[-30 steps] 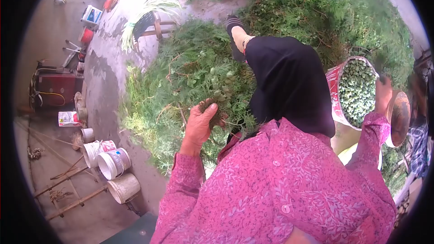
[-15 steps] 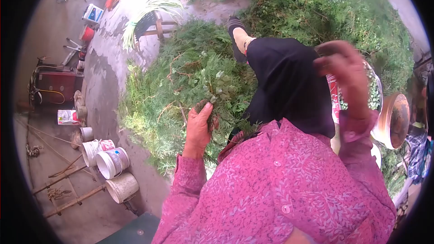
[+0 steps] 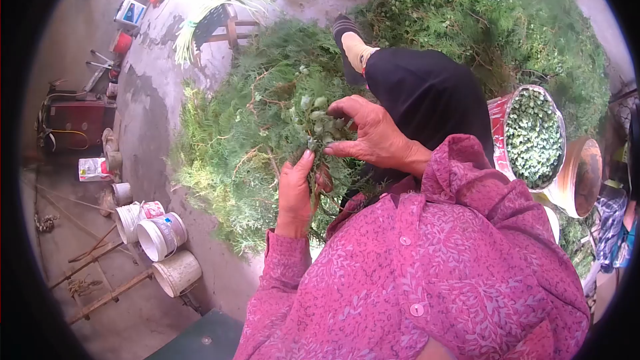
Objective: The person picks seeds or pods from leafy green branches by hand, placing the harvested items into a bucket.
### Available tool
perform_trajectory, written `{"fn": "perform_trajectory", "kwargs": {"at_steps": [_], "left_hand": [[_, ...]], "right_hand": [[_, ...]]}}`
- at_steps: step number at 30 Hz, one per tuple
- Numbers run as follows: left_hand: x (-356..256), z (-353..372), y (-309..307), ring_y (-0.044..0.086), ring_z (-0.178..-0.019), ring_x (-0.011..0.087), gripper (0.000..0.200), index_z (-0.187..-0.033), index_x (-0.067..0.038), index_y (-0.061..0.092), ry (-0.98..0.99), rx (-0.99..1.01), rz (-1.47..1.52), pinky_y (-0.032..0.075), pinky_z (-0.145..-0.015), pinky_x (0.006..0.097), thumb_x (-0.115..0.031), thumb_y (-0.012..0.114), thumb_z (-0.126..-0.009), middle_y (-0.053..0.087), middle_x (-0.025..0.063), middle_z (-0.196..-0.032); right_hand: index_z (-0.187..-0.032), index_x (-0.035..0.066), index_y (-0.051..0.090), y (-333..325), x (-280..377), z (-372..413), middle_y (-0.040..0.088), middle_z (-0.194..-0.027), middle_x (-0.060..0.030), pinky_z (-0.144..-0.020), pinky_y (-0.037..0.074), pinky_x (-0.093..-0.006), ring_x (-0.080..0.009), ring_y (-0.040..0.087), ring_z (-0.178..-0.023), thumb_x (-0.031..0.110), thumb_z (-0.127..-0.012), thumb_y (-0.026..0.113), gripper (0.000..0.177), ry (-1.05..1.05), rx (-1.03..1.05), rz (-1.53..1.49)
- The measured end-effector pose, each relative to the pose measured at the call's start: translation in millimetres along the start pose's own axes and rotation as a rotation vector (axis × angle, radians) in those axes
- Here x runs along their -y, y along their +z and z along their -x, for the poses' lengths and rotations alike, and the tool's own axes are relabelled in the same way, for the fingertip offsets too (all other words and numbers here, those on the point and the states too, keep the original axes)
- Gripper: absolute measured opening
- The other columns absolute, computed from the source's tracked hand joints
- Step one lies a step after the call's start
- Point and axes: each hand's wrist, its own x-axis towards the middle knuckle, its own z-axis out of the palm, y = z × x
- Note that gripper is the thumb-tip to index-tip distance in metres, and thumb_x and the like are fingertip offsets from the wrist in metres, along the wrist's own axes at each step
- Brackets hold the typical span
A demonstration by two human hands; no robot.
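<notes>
My left hand (image 3: 294, 193) is closed around the stem of a leafy evergreen sprig (image 3: 303, 120), with the thumb pointing up. Pale green cones (image 3: 320, 103) cluster near the top of the sprig. Beside them is my right hand (image 3: 381, 135), its thumb and bent fingers apart around the cones' right side. Whether a fingertip touches a cone is hard to tell. To my right, a red and white bucket (image 3: 501, 125) holds many small green cones (image 3: 533, 135). Under my hands spreads a heap of cut evergreen branches (image 3: 227, 133).
A larger branch pile (image 3: 460, 7) lies ahead. An orange-rimmed tub (image 3: 582, 177) stands beside the bucket. At left are several white buckets (image 3: 162, 237), a wooden ladder-like frame (image 3: 120, 293) and a dark red box (image 3: 80, 123). Long green stalks (image 3: 223, 7) lie on a stool (image 3: 232, 30).
My right hand has come from near the bucket, over my leg, to the sprig's cones. My left hand has kept the sprig in nearly the same place.
</notes>
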Motion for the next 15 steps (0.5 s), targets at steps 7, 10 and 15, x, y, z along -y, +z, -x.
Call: {"fn": "perform_trajectory", "kwargs": {"at_steps": [7, 10, 15], "left_hand": [[2.9, -6.2, 4.9, 0.033, -0.038, 0.0095, 0.020, -0.075, -0.008, 0.051, -0.051, -0.056, -0.019, 0.027, -0.038, 0.0238, -0.023, 0.047, -0.088, 0.041, 0.0003, -0.049], [0.9, -7.0, 5.5, 0.032, -0.037, 0.0090, 0.019, -0.077, -0.009, 0.051, -0.090, -0.061, -0.036, 0.027, -0.039, 0.0235, -0.024, 0.048, -0.087, 0.040, -0.0011, -0.049], [-2.3, -8.2, 2.9, 0.031, -0.037, 0.0082, 0.017, -0.081, -0.010, 0.052, -0.096, -0.064, 0.109, 0.027, -0.038, 0.0234, -0.025, 0.049, -0.086, 0.038, -0.0029, -0.049]], "right_hand": [[-0.109, 0.007, 0.049, 3.9, -6.5, 2.0, 0.050, -0.093, -0.0141, -0.070, 0.047, -0.0360, -0.0295, 0.055, -0.083, 0.015, -0.062, 0.073, 0.054, -0.151, 0.000, 0.169], [-0.110, 0.008, 0.049, -1.4, 1.5, 3.1, 0.050, -0.093, -0.0140, -0.070, 0.047, -0.0363, -0.0305, 0.055, -0.084, 0.014, -0.061, 0.073, 0.054, -0.201, 0.015, 0.227], [-0.111, 0.010, 0.049, -6.6, 3.8, 6.1, 0.050, -0.096, -0.0148, -0.074, 0.047, -0.0369, -0.0315, 0.054, -0.088, 0.014, -0.059, 0.073, 0.057, -0.183, 0.021, 0.307]]}}
